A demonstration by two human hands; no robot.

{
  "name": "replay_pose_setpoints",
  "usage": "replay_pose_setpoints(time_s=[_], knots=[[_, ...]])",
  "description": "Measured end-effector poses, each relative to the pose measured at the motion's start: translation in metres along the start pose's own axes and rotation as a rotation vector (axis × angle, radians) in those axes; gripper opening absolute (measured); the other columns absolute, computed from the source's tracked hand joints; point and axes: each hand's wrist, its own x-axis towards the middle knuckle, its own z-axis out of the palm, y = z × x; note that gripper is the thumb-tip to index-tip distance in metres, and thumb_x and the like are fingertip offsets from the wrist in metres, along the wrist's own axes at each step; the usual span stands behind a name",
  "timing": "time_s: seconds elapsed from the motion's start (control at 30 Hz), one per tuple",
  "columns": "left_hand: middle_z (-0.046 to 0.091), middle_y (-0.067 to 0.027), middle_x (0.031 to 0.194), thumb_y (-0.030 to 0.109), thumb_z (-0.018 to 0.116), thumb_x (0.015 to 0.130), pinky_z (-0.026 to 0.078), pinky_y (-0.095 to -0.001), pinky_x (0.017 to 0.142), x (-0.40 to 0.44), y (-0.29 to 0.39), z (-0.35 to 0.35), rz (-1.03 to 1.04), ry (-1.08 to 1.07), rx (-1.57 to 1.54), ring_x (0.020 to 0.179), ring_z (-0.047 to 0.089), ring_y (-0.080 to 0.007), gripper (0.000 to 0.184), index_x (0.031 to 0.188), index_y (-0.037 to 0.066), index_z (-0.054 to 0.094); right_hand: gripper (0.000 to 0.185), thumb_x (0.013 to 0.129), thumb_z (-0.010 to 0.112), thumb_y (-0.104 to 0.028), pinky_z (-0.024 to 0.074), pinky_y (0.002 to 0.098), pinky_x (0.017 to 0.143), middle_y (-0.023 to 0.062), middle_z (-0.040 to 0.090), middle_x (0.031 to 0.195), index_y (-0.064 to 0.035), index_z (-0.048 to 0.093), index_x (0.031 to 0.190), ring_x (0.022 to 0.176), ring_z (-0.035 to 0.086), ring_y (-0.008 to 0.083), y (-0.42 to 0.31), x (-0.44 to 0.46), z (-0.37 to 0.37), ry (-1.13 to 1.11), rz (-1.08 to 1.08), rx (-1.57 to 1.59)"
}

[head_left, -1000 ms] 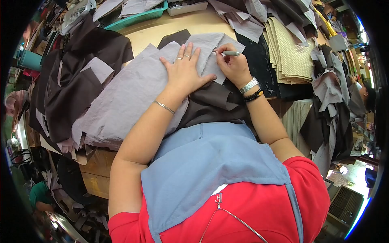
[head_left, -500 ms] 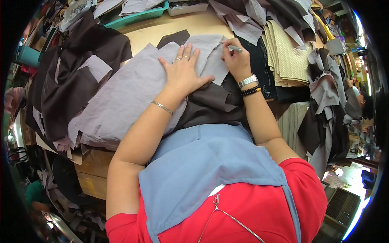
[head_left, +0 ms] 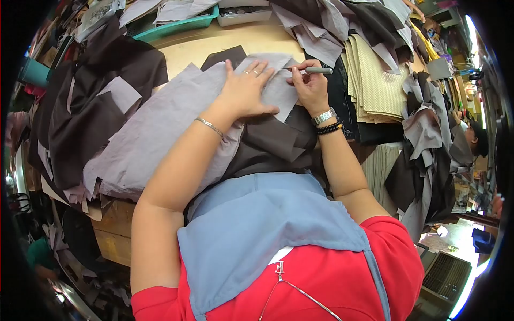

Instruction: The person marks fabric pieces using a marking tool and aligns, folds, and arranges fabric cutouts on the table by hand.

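My left hand (head_left: 247,91) lies flat with fingers spread on a pale grey-lilac sheet (head_left: 160,128), which looks like the fabric-like back of a dark brown leathery material. In my right hand (head_left: 311,91) is a grey-barrelled pen (head_left: 320,70), its tip pointing left at the sheet's edge near my left fingertips. Whether the tip touches the sheet I cannot tell. Below that edge lies another pale piece (head_left: 282,96), partly covered by the sheet. Dark brown material (head_left: 267,140) is bunched between my hands and my blue apron (head_left: 273,208).
Crumpled dark brown material (head_left: 101,101) is heaped on the left. Woven cream sheets (head_left: 375,85) are stacked to the right, beside more draped pieces (head_left: 425,128). A teal tray (head_left: 176,28) stands at the back of the wooden table (head_left: 187,51). Another person (head_left: 474,136) shows at far right.
My right hand and the pen have moved slightly toward me along the sheet's edge, and the pen now lies more level. My left hand stays pressed on the sheet. The whole view has shifted a little.
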Motion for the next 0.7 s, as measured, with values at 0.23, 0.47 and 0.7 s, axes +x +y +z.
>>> replay_pose_setpoints(time_s=[0.23,0.47,0.7], knots=[[0.031,-0.0066,0.159,0.078,0.062,0.069,0.015,-0.08,0.103,-0.003,0.004,0.007,-0.059,0.022,0.08,0.147,0.029,-0.024,0.104,0.15,0.016,0.038,0.015,0.094,0.063,-0.004,0.0578,0.0226,0.068,0.0076,0.068,0.097,-0.0032,0.05,0.102,0.078,0.068,0.0094,0.004,0.0,-0.003,-0.093,0.003,-0.02],[0.029,-0.0063,0.16,0.08,0.059,0.069,0.014,-0.0802,0.103,-0.004,0.006,0.007,-0.074,0.023,0.095,0.147,0.028,-0.0232,0.106,0.151,0.017,0.037,0.017,0.09,0.069,-0.01,0.0519,0.0228,0.057,0.0054,0.07,0.083,-0.0034,0.055,0.098,0.065,0.067,0.0084,0.007,-0.002,0.0,-0.05,-0.037,0.024],[0.028,-0.0067,0.16,0.081,0.059,0.069,0.014,-0.0796,0.104,-0.005,0.005,0.01,-0.075,0.037,0.082,0.148,0.027,-0.0234,0.106,0.151,0.018,0.036,0.018,0.088,0.07,-0.011,0.0502,0.0245,0.054,0.0059,0.07,0.078,-0.0043,0.056,0.096,0.06,0.065,0.0082,0.006,0.0,-0.001,-0.04,-0.08,-0.141]])
